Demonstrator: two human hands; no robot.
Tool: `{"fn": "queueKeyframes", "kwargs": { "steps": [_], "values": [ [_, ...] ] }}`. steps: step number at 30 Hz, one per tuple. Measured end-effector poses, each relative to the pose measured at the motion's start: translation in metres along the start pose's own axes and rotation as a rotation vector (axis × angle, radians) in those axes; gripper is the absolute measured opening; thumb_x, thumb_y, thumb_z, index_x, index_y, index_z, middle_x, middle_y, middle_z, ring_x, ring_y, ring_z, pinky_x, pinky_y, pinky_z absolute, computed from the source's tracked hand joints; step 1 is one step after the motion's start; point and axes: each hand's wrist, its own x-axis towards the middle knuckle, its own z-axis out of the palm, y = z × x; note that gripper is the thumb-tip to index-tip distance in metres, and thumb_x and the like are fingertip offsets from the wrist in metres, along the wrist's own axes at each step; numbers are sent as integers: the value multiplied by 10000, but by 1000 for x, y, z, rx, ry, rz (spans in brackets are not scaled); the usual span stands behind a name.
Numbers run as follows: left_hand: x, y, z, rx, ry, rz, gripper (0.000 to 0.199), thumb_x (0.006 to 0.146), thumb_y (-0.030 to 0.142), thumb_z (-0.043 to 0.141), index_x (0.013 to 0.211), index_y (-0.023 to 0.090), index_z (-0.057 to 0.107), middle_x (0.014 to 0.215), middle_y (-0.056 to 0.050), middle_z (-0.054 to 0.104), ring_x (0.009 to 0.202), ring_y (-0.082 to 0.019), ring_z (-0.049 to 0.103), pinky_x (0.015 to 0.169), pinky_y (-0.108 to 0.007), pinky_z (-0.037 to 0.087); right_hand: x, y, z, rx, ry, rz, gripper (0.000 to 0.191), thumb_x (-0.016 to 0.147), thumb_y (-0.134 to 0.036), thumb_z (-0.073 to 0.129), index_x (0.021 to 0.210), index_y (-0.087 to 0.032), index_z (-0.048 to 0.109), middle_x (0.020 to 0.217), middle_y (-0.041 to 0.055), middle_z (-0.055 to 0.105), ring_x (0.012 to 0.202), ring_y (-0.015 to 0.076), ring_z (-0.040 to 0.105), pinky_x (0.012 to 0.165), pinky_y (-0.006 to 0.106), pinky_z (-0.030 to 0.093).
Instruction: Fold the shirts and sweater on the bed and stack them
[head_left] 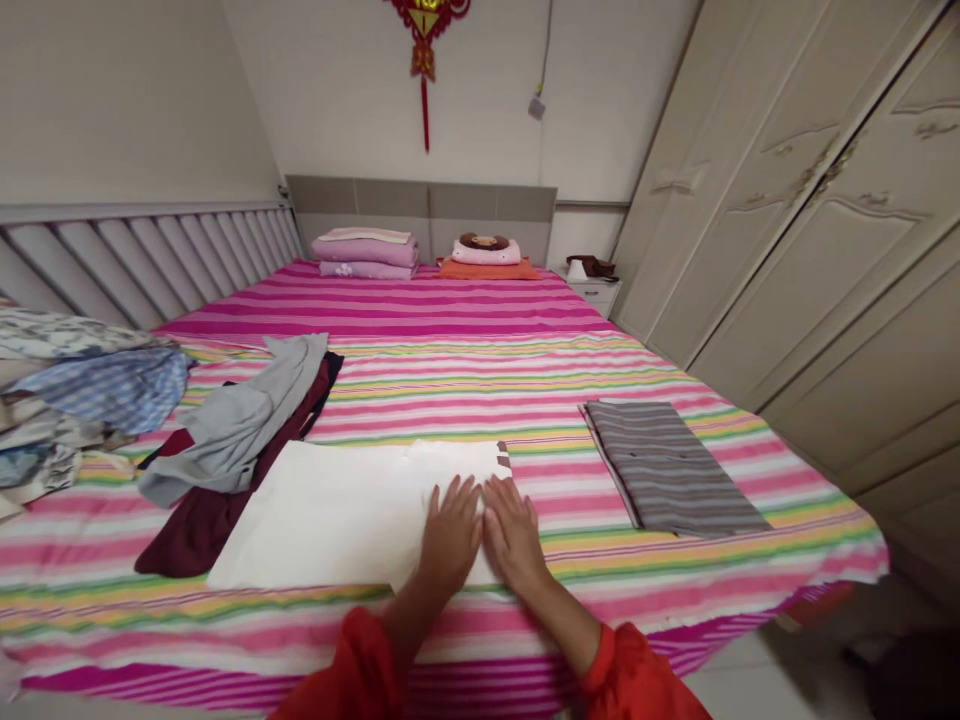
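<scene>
A white garment (337,510) lies spread on the striped bed, its right part folded over in a second layer. Small brown patches show at its upper right edge; its exact kind is not clear. My left hand (451,535) rests flat on the folded part with its fingers stretched out. Beside it, thumbs close together, my right hand (514,535) lies palm down near the garment's right edge. Farther right is a neatly folded grey striped garment (675,468), apart from both hands.
Left of the white garment lie a crumpled grey garment (247,415) and a maroon garment (191,530). A heap of patterned clothes (97,385) sits at the far left. Folded bedding (367,252) and an orange folded cloth (487,270) rest by the headboard (420,205). Wardrobes (795,230) line the right.
</scene>
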Motion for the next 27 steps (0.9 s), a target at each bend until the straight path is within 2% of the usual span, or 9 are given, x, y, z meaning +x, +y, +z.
{"fn": "queueKeyframes", "kwargs": {
  "steps": [2,5,9,12,17,20,23,24,27],
  "values": [
    [-15,6,15,1,-6,84,457,945,333,428,1376,220,532,1413,-78,556,1397,-264,398,1174,-505,259,17,-4,-1,-31,-105,-102,463,1017,-390,287,1451,-321,435,1514,20,447,1441,218,320,1143,486,244],
    [-23,4,28,26,22,112,443,946,345,445,1355,212,551,1392,-76,576,1381,-265,421,1167,-493,273,47,4,-1,-96,-256,-88,460,1015,-400,307,1446,-313,440,1525,24,428,1447,225,305,1153,526,203],
    [-23,-1,28,68,88,152,452,963,352,424,1391,229,503,1438,-55,534,1382,-239,419,1173,-467,259,83,26,-3,-91,-376,35,501,1016,-409,256,1494,-300,356,1589,7,304,1492,213,167,1177,535,108],
    [-20,9,22,77,96,166,429,974,331,406,1374,218,513,1415,-53,561,1363,-227,443,1174,-460,251,99,36,-5,-49,-432,95,524,1009,-409,242,1516,-295,311,1605,0,264,1499,196,133,1192,501,56],
    [-14,39,23,-20,-41,287,460,980,410,396,1398,238,476,1448,-39,529,1376,-192,421,1182,-413,237,102,43,0,7,-451,112,534,994,-416,273,1516,-307,311,1606,-3,259,1500,201,129,1194,494,32],
    [-18,44,26,-62,-133,415,531,966,477,400,1435,229,432,1510,-43,451,1438,-203,320,1192,-398,213,103,46,1,60,-438,127,529,978,-403,326,1496,-301,360,1595,9,293,1496,210,152,1196,499,31],
    [-34,42,22,-131,-238,510,536,966,482,396,1450,251,407,1524,-15,432,1464,-197,262,1206,-407,186,108,50,0,136,-403,163,515,949,-396,393,1452,-293,438,1569,29,355,1480,230,213,1194,522,74],
    [-42,42,20,-158,-272,515,537,967,472,398,1461,260,387,1528,-8,425,1464,-189,262,1207,-409,189,108,50,-1,151,-391,172,526,939,-399,408,1452,-288,437,1564,40,366,1470,236,244,1188,528,128],
    [-71,42,14,-221,-327,451,547,957,437,432,1477,291,346,1526,7,426,1443,-169,309,1196,-407,238,98,50,0,382,-238,300,628,897,-451,453,1486,-251,359,1502,110,451,1328,265,474,1037,498,433]
  ]
}}
